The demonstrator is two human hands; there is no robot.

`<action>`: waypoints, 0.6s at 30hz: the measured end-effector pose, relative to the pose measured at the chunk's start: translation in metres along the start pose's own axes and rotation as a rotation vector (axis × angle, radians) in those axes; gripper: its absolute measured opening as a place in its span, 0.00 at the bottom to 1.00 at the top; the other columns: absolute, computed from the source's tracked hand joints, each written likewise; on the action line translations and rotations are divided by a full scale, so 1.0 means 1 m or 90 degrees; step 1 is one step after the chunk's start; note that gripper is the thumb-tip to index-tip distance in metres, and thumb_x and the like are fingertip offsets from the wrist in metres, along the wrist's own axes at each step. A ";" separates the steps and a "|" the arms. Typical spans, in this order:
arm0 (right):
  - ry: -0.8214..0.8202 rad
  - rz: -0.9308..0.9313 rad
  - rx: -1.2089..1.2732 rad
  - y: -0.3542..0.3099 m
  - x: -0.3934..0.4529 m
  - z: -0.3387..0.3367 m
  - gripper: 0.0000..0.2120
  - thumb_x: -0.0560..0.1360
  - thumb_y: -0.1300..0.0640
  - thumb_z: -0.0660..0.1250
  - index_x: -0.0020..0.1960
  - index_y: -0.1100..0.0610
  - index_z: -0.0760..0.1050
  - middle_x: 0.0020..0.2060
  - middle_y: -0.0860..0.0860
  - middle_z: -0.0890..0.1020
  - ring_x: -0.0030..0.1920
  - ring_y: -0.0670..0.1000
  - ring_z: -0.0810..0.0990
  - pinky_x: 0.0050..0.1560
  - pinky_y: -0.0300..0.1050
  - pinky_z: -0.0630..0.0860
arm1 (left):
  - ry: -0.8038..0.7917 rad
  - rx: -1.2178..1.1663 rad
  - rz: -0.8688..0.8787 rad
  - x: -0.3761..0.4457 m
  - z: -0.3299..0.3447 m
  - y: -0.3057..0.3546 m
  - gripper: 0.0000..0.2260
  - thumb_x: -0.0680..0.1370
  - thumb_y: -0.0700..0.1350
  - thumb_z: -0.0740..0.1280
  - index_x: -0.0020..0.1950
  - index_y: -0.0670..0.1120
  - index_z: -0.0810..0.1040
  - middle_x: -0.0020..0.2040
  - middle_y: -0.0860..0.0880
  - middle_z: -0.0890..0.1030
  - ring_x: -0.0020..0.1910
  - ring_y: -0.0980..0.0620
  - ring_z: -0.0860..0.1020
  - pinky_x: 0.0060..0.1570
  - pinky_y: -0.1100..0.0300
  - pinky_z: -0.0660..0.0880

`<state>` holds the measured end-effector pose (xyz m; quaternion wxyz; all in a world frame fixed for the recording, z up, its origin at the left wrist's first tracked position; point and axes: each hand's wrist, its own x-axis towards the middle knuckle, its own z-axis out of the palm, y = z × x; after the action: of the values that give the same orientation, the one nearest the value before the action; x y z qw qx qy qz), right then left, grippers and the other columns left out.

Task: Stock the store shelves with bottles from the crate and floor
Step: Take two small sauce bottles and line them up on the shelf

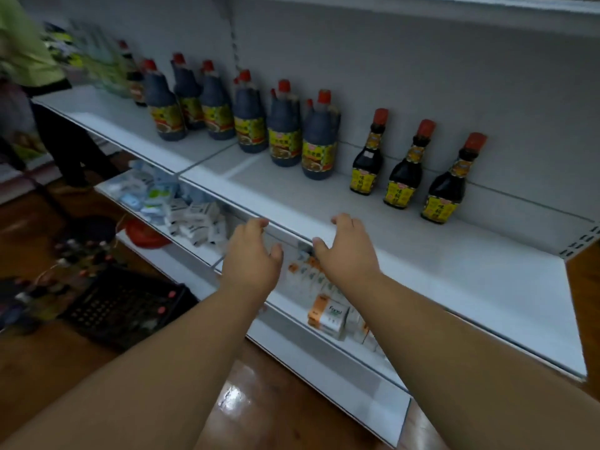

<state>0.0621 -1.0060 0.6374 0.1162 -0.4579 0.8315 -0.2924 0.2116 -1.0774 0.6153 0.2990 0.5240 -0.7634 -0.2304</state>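
From the head camera, both arms reach out toward the front lip of the white shelf (422, 254). The left hand (251, 254) hangs just short of that edge with fingers loosely curled and nothing in it; the right hand (345, 246) has its fingertips over the edge, relaxed, also empty. Plenty of bare shelf lies in front of the bottles and out to the right end.

At the back stand the large dark bottles (285, 125) in a row, red caps, yellow labels. To their right, well spaced, three small dark bottles (402, 165) stand upright near the rear wall, with yellow labels whose characters are too blurred to read.

Below, a lower shelf holds white packets (194, 219) and orange-and-white tissue packs (328, 316), one reading something like "Facial". On the wooden floor at left sits a black crate (126, 303), with blurred bottles on the floor (74, 248) beside it. Another person in a green top (22, 43) stands at far left.
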 end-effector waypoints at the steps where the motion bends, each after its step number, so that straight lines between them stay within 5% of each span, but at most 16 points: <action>1: -0.002 -0.017 -0.011 -0.016 -0.003 0.013 0.23 0.77 0.48 0.65 0.69 0.56 0.66 0.63 0.56 0.70 0.62 0.58 0.72 0.59 0.49 0.71 | 0.005 0.000 -0.010 -0.001 -0.013 -0.018 0.20 0.76 0.49 0.68 0.68 0.50 0.70 0.62 0.47 0.74 0.61 0.46 0.74 0.59 0.49 0.74; 11: -0.183 -0.185 -0.063 -0.230 -0.053 0.219 0.23 0.74 0.50 0.67 0.66 0.57 0.69 0.62 0.58 0.71 0.60 0.61 0.73 0.59 0.55 0.73 | 0.062 0.085 -0.226 -0.022 -0.191 -0.261 0.18 0.77 0.51 0.68 0.66 0.53 0.71 0.59 0.52 0.74 0.54 0.51 0.76 0.51 0.52 0.78; 18: -0.273 -0.254 -0.101 -0.308 -0.038 0.313 0.21 0.76 0.48 0.66 0.66 0.54 0.69 0.61 0.53 0.71 0.59 0.56 0.74 0.55 0.48 0.72 | 0.036 0.109 -0.261 0.006 -0.230 -0.355 0.20 0.77 0.49 0.68 0.68 0.54 0.71 0.62 0.52 0.74 0.59 0.52 0.75 0.54 0.57 0.76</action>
<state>0.4412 -1.2199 0.5659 0.1932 -0.6708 0.7021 -0.1403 0.6057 -1.2138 0.5444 0.2216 0.6977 -0.6493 -0.2060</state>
